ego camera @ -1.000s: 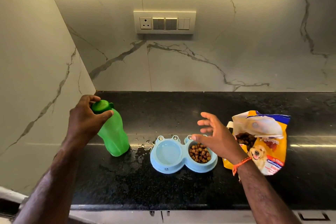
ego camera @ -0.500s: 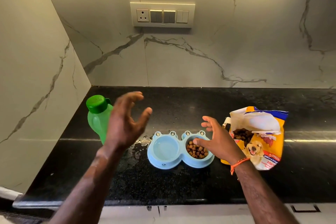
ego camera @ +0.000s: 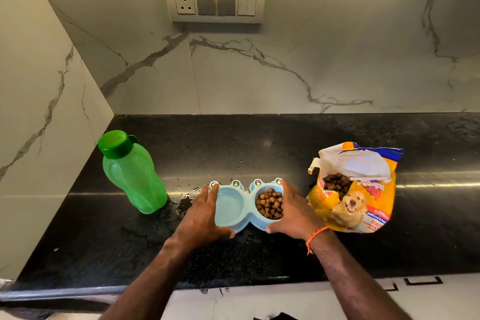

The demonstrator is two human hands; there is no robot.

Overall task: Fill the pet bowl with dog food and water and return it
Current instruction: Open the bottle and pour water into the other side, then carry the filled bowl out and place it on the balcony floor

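A light blue double pet bowl (ego camera: 245, 221) sits on the black countertop (ego camera: 259, 143). Its left cup holds water and its right cup holds brown kibble (ego camera: 270, 202). My left hand (ego camera: 204, 213) wraps the bowl's left end, thumb at the front edge. My right hand (ego camera: 293, 213) wraps the right end the same way. A green water bottle (ego camera: 132, 174) with its cap on stands upright to the left. An open yellow dog food bag (ego camera: 355, 189) leans to the right, kibble showing in its mouth.
Water is spilled on the counter (ego camera: 184, 197) between the bottle and the bowl. Marble walls close the back and the left side. A switch panel (ego camera: 214, 2) is on the back wall. The counter's front edge (ego camera: 78, 291) runs just below my forearms.
My left hand let go of the bottle's cap, swung right and came down on the bowl's left end. My right hand dropped onto the bowl's right end.
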